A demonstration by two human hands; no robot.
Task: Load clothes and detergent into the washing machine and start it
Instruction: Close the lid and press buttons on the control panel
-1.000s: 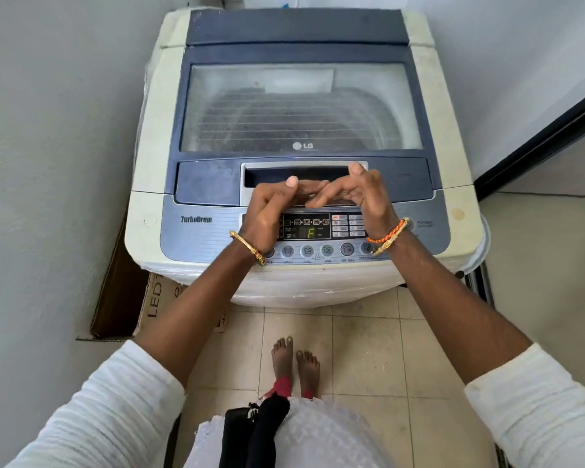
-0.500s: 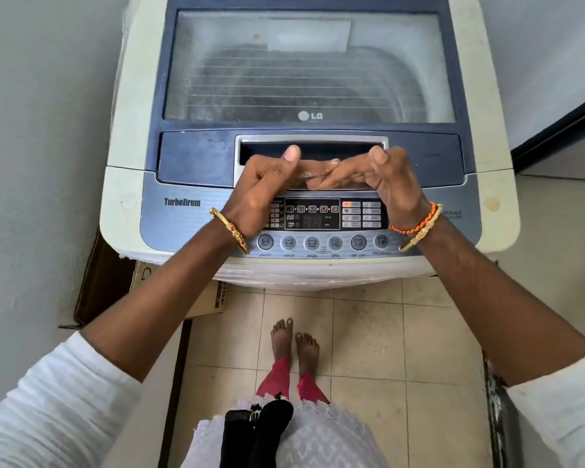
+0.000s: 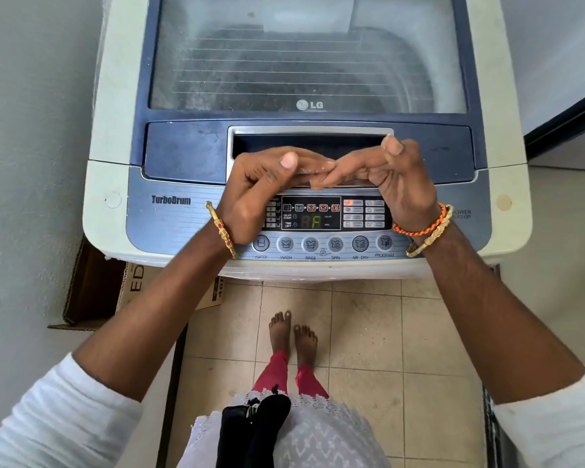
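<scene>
Tiled floor, cardboard box [image 3: 95, 292] beside washing machine [image 3: 115, 96]; left hand [image 3: 260, 187], right hand [image 3: 385, 177] empty, fingertips meeting, screening panel.

A person stands at a washing machine [image 3: 115, 136] with its lid [image 3: 308, 62] shut. The left hand [image 3: 254, 190] and the right hand [image 3: 385, 177] meet over the lid's handle slot [image 3: 304, 143], fingertips touching. The screen [image 3: 311, 214] glows just below. A cardboard box [image 3: 95, 292] sits at eight o'clock.

white sleeves [image 3: 58, 417], gold bangles [image 3: 222, 229], orange cord [image 3: 419, 228]
</scene>
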